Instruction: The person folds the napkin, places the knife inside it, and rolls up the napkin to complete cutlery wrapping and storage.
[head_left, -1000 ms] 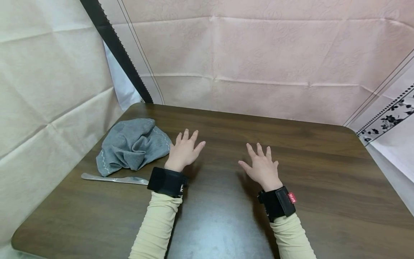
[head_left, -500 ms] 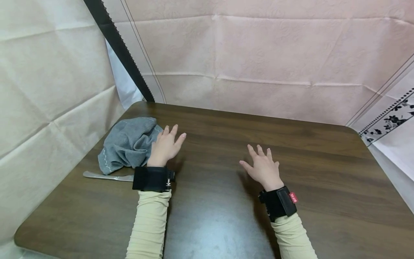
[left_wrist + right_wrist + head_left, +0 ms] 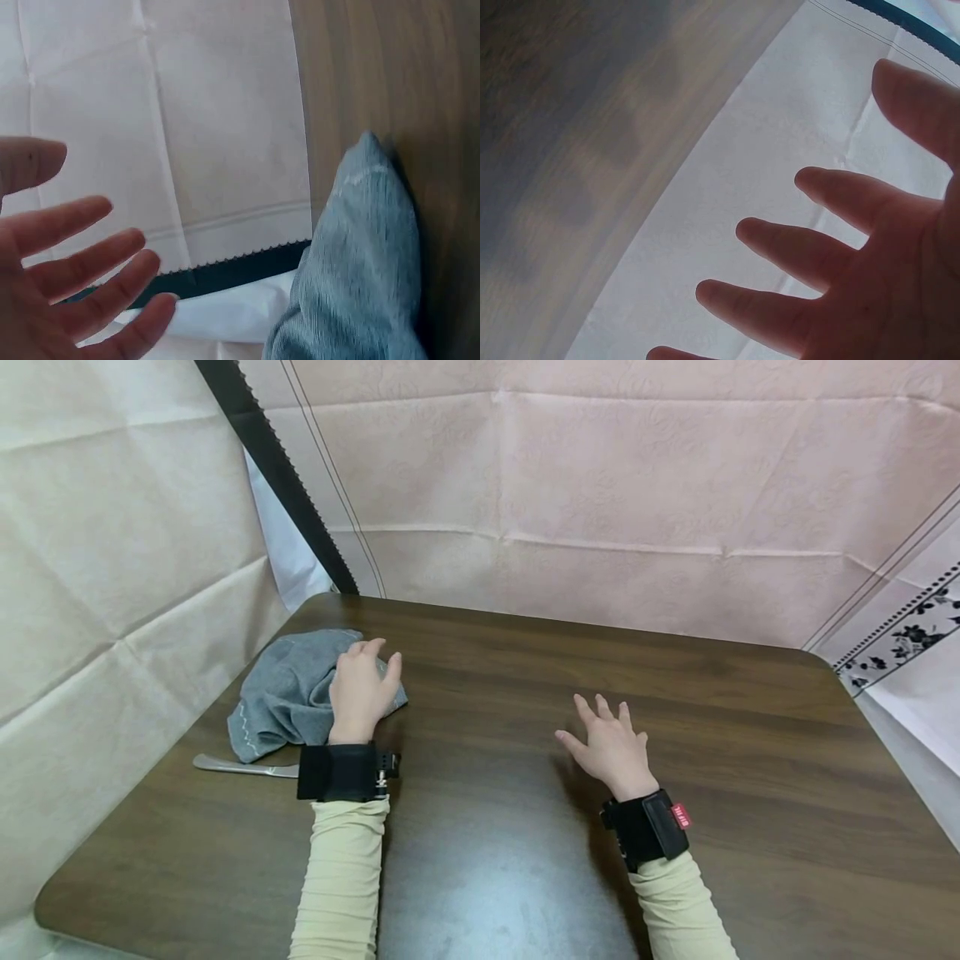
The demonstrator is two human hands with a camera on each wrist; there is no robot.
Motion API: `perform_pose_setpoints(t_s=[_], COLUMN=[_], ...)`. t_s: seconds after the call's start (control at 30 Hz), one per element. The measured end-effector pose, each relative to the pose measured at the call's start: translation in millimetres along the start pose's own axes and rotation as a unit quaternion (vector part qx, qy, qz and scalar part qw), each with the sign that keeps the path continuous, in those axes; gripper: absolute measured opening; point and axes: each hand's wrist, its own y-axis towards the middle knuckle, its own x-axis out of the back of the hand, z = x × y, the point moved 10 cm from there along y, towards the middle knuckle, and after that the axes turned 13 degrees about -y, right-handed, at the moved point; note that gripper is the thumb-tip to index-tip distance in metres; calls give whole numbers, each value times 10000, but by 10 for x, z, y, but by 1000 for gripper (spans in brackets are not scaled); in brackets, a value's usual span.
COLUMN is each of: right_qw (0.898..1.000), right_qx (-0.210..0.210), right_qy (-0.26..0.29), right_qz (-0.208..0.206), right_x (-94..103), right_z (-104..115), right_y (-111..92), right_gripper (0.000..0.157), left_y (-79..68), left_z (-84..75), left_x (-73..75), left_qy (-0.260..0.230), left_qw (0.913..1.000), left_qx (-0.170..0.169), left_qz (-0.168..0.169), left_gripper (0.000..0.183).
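One grey-blue cloth (image 3: 288, 693) is seen heaped at the table's far left; its domed folds are probably owed to crumpling, though whether anything is covered by it cannot be told. Over its right part the left hand (image 3: 362, 693) is held, fingers loosely spread, nothing gripped — a gap from the cloth is shown in the left wrist view; the hand is likely kept above so that the folds are left undisturbed. One knife (image 3: 243, 767) is laid just in front of the cloth, its right end hidden by a wristband (image 3: 337, 772). Well apart, the right hand (image 3: 611, 756) is held over the table (image 3: 495, 877), fingers spread, nothing held, perhaps idle. Counted: two hands, two black wristbands, one cloth, one knife.
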Motion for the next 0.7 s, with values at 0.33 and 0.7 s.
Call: perform_pose_setpoints(t_s=[0.33, 0.7], right_qw=[10000, 9999], right_qx=[5, 48], right_qy=[64, 115], right_qz=[1, -16], right_x=[-7, 36], right_z=[-3, -15], right_y=[-1, 8], right_gripper=[66, 66], left_y=[8, 177], left_z=[236, 529], left_x=[409, 465], left_qy=[-54, 1021], left_qw=[9961, 9925], left_qx=[-46, -597], left_qz=[-885, -294], left_gripper=[32, 27])
